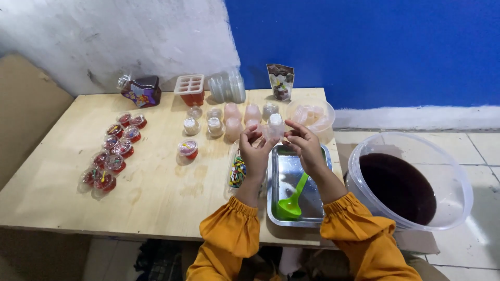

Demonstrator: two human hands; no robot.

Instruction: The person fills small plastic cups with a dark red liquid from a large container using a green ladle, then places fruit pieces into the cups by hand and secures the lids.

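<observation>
Filled red cups (112, 153) cluster at far left on the table (156, 192). Left hand (255, 151) and right hand (306, 145) pinch one small clear cup (273, 131) between fingertips above the steel tray (284, 171); green ladle (291, 200) lies in it. Thin cup could buckle or slip under uneven pinching. Bucket of dark liquid (406, 182) sits rightmost.

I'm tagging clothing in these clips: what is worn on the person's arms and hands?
Both arms wear mustard-orange long sleeves, loose and puffy, gathered into elastic ruffled cuffs at the wrists. The left hand and right hand are bare: no gloves, and no rings, watch or bracelets can be made out.
</observation>
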